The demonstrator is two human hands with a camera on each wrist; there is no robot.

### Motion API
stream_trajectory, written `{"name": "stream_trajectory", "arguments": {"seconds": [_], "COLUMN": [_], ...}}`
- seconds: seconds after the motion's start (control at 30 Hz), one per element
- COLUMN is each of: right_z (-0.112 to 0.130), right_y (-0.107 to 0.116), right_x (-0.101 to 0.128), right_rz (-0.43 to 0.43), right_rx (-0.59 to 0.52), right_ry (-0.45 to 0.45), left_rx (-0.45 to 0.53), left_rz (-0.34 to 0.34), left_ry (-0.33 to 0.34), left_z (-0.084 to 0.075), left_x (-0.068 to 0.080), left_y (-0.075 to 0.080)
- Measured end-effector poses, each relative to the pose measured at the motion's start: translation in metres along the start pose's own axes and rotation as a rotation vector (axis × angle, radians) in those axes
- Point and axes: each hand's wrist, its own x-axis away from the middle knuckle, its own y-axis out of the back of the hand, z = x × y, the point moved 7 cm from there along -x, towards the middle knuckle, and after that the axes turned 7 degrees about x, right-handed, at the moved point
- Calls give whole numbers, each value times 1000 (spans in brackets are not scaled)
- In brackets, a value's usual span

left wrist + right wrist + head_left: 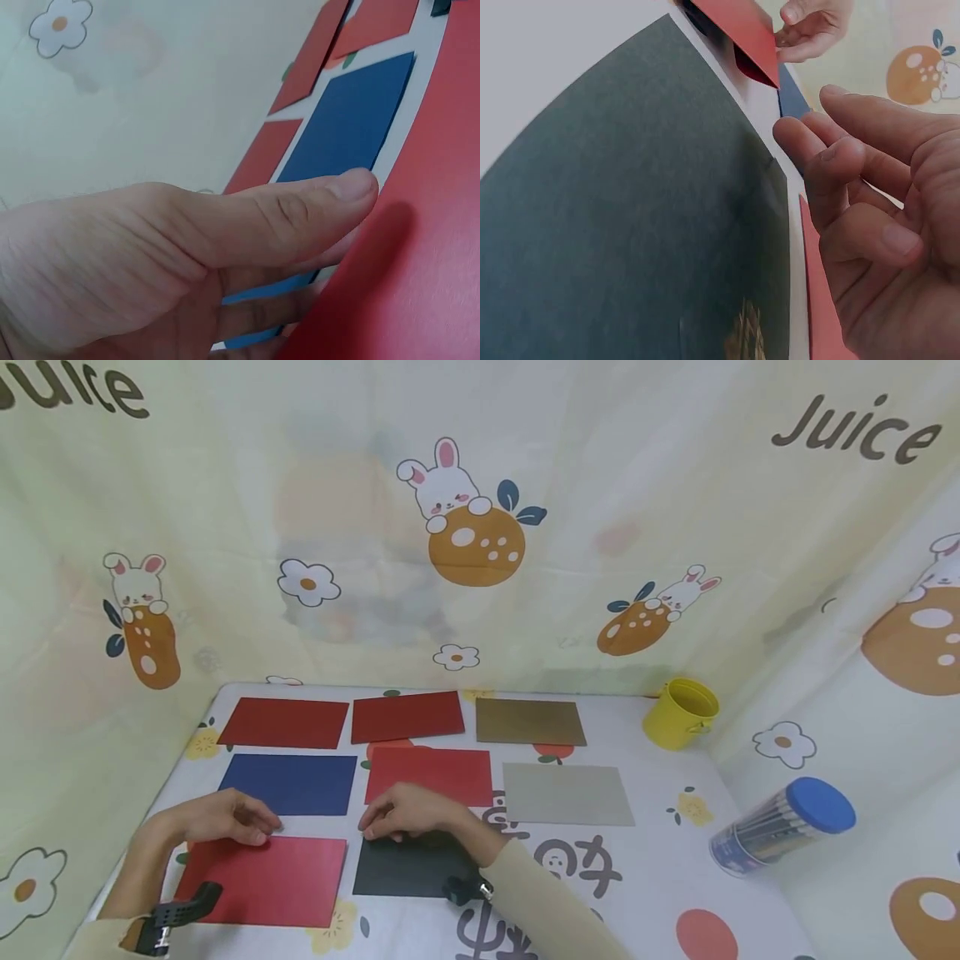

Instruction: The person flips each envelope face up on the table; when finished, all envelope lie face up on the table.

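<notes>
Bucket (668,723), lidded jar (777,828) at right; left grip (222,817) at red sheet (273,881), hold unclear; right grip (412,811) loose by black sheet (405,870).

Cards (442,767) left; bucket (664,723) behind jar (767,831)

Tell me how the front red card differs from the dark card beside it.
The red card is pinkish red; the dark card is blackish green. In the head view, the red card looks larger than the dark card. Both look rectangular, in the front row.
</notes>
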Motion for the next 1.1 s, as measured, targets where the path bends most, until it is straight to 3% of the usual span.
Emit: {"name": "stream_trajectory", "arguments": {"seconds": [0.47,0.77,1.1], "right_z": [12,14,14], "right_y": [-24,-35,-34], "right_x": [-23,-27,-27], "right_rz": [54,69,26], "right_rx": [23,40,-69], "right_ry": [-16,-16,-67], "left_rx": [-40,14,1], "left_rz": [-45,-48,-63], "left_ry": [126,130,113], "left_z": [24,28,27], "left_x": [13,12,13], "left_y": [12,10,10]}}
